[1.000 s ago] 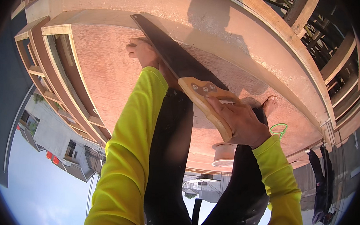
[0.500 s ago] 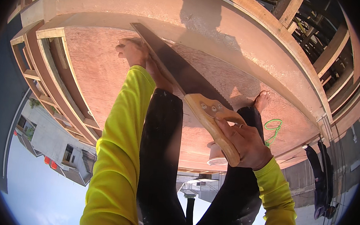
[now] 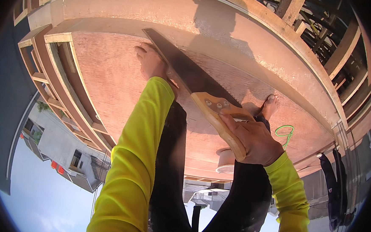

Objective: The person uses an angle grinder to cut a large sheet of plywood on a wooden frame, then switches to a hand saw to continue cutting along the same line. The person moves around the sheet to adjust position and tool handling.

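My right hand [image 3: 258, 141] is wrapped round the pale wooden handle of a handsaw [image 3: 188, 69]. The saw's dark blade slants up and left, its toothed edge turned to the upper right and its tip over the far side of the plywood sheet [image 3: 107, 77]. Beside the blade's back edge, near the tip, is my left hand [image 3: 151, 62], low over the plywood with its fingers partly stretched and apart. Whether it touches the blade I cannot tell. My left foot is mostly hidden behind that hand; my bare right foot [image 3: 270, 106] is on the plywood.
A raised board edge [image 3: 158, 10] curves along the far side. Open timber framing [image 3: 61, 70] stands at the left, more beams [image 3: 344, 49] at the upper right. A green cord loop [image 3: 287, 133] and a round pale container [image 3: 226, 161] are near my right leg. Dark clothing [image 3: 334, 189] hangs at right.
My left hand has shifted a little right, and its fingers look less curled. The saw stays in my right hand at nearly the same slant. The whole view has shifted slightly.
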### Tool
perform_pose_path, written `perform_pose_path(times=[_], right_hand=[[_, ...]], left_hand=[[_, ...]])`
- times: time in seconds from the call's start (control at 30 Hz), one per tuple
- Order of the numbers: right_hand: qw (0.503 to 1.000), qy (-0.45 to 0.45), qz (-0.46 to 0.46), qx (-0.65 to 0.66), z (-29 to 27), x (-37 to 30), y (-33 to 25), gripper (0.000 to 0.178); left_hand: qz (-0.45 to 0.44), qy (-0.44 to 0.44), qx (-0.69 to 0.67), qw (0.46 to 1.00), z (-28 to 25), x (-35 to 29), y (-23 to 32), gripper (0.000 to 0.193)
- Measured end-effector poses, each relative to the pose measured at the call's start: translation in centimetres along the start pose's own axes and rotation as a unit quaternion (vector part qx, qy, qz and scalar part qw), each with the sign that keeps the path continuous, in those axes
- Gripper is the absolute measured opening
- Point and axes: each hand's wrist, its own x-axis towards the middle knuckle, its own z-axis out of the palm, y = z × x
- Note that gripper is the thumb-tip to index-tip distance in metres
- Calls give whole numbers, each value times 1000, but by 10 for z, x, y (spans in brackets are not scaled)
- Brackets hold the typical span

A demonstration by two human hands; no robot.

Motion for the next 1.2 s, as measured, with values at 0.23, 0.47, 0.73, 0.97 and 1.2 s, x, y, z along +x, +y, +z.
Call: perform_pose_path(times=[0.23, 0.47, 0.73, 0.97, 1.2], right_hand=[[999, -10, -23, 25, 13, 16, 33, 97], [999, 6, -29, 35, 3, -30, 20, 84], [999, -11, -23, 44, 2, -21, 30, 82], [998, -45, 34, 32, 12, 24, 40, 85], [998, -51, 0, 38, 2, -33, 41, 88]], left_hand=[[44, 39, 73, 996, 20, 0, -15, 81], [66, 44, 25, 997, 17, -2, -21, 83], [58, 35, 73, 995, 5, -1, -4, 85], [72, 27, 38, 996, 9, -3, 0, 83], [97, 23, 148, 984, 5, -12, -14, 79]])
